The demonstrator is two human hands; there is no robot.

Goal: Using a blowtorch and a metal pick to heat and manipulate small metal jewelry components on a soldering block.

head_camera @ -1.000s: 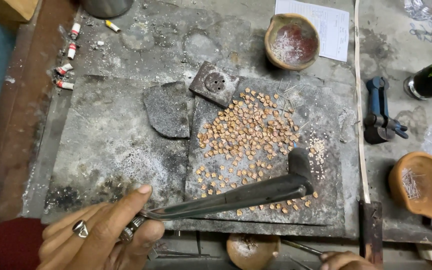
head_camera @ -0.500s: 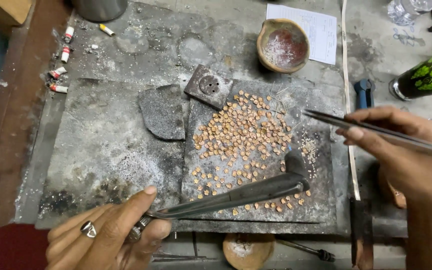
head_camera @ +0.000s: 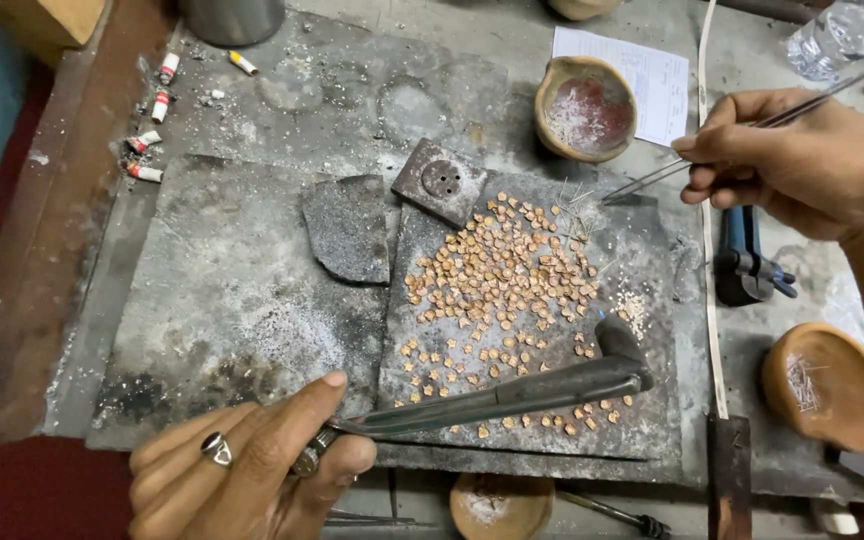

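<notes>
**Tweezers over the slab**

Head view: our right hand (head_camera: 802, 160) pinches tweezers (head_camera: 652, 183) above copper pieces (head_camera: 502, 275) on the slate slab (head_camera: 652, 420); our left hand (head_camera: 252, 470) grips a blowpipe torch (head_camera: 512, 392). One clay bowl (head_camera: 584, 108) holds white powder, another clay dish (head_camera: 832, 385) thin wires.

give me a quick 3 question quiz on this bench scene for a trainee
1. True or false: the left hand holds the torch.
2. What does the right hand hold? A) hammer B) tweezers C) brush
3. The small tan pieces lie on a dark ____.

Key
1. True
2. B
3. slab; the tweezers' tips are at its upper edge, near the clay bowl.
</notes>
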